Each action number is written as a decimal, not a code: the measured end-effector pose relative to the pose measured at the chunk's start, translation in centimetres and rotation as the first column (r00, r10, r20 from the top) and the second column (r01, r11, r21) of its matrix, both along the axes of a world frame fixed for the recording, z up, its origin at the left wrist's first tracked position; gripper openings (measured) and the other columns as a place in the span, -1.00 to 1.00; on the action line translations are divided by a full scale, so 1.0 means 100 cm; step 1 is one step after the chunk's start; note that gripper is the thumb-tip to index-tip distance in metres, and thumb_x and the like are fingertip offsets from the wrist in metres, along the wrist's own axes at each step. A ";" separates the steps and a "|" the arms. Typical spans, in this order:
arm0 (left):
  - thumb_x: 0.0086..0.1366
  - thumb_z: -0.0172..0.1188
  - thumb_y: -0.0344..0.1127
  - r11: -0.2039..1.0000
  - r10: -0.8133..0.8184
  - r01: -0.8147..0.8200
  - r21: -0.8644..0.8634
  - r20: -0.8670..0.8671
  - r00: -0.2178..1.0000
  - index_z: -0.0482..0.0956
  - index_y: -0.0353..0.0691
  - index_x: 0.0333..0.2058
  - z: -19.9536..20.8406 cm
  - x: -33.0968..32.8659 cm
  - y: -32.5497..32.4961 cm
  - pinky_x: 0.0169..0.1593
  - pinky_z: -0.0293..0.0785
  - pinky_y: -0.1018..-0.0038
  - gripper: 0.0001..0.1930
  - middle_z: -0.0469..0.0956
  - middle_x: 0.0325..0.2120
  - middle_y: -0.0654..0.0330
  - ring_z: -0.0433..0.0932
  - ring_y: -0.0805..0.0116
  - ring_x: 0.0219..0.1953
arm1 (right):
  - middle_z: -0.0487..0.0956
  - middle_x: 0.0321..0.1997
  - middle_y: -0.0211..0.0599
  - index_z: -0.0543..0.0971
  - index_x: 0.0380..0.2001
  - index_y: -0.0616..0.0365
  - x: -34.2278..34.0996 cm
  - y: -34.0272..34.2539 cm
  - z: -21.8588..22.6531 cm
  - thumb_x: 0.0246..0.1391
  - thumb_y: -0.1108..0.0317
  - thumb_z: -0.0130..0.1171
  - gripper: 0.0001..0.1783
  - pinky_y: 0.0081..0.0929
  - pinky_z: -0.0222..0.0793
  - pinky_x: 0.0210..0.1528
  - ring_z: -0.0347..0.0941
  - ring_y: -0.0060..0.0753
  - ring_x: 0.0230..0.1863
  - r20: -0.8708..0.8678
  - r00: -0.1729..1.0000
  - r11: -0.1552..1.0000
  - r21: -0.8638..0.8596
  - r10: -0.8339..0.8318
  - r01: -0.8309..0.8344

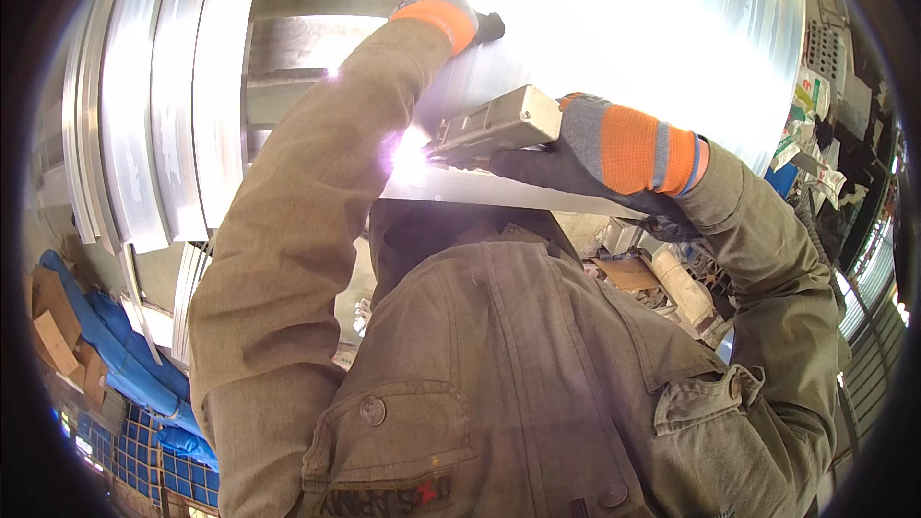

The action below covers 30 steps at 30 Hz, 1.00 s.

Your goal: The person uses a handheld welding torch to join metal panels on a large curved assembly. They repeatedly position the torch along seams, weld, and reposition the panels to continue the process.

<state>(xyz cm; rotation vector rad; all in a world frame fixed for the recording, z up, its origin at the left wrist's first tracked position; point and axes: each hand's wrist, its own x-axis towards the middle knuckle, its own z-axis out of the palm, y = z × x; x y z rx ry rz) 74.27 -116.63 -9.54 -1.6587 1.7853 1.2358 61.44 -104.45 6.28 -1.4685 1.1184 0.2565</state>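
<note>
My right hand (624, 144), in an orange and grey glove with dark fingers, is wrapped round a boxy pale grey welding gun (499, 125). A violet-white glow (411, 159) burns at the gun's tip, close to the near edge of a shiny metal panel (537, 67). Glare washes out much of that panel. Farther up, my left hand (446, 14), gloved in orange and grey, rests at the panel's left edge. Two of its dark fingertips show, spread apart; the other fingers are hidden. My left forearm passes just left of the glow.
Long ribbed metal profiles (173, 96) stand at the left. Below them lie blue wrapped bundles (125, 345), cardboard boxes (59, 321) and a yellowish wire mesh (144, 451). Bags and mixed clutter (811, 134) fill the right side.
</note>
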 end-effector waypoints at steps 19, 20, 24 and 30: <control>0.14 0.50 0.24 1.000 -0.001 0.001 0.013 0.018 1.000 0.08 -0.39 0.38 0.006 -0.001 0.000 0.33 0.54 0.13 0.12 0.57 0.21 -0.26 0.59 -0.21 0.27 | 0.79 -0.08 -0.19 0.69 0.18 -0.01 -0.014 0.008 0.008 0.41 0.12 0.26 -0.63 -0.24 0.63 0.00 0.74 -0.12 -0.09 0.066 0.993 0.995 0.011 -0.096 0.095; 0.13 0.50 0.24 1.000 -0.005 0.005 0.015 0.015 1.000 0.08 -0.39 0.38 0.006 -0.001 0.000 0.33 0.54 0.13 0.13 0.57 0.21 -0.26 0.60 -0.21 0.27 | 0.79 -0.08 -0.19 0.69 0.17 -0.01 -0.013 0.007 0.010 0.41 0.13 0.26 -0.63 -0.25 0.63 0.01 0.74 -0.12 -0.09 0.050 0.994 0.996 0.016 -0.094 0.093; 0.12 0.50 0.24 1.000 -0.017 0.017 0.006 0.008 1.000 0.07 -0.40 0.39 0.003 0.000 0.000 0.32 0.55 0.13 0.14 0.57 0.21 -0.27 0.61 -0.20 0.25 | 0.79 -0.06 -0.19 0.69 0.17 -0.01 -0.012 0.007 0.011 0.42 0.15 0.26 -0.64 -0.25 0.62 0.02 0.74 -0.13 -0.08 0.041 0.996 0.997 0.018 -0.078 0.077; 0.10 0.51 0.23 1.000 -0.008 0.007 0.009 0.010 1.000 0.08 -0.37 0.40 0.004 0.000 0.000 0.32 0.55 0.13 0.14 0.56 0.22 -0.27 0.60 -0.20 0.26 | 0.79 -0.04 -0.20 0.69 0.16 0.00 -0.014 0.011 0.005 0.42 0.17 0.26 -0.66 -0.26 0.62 0.04 0.74 -0.13 -0.06 0.043 0.997 0.998 0.012 -0.065 0.065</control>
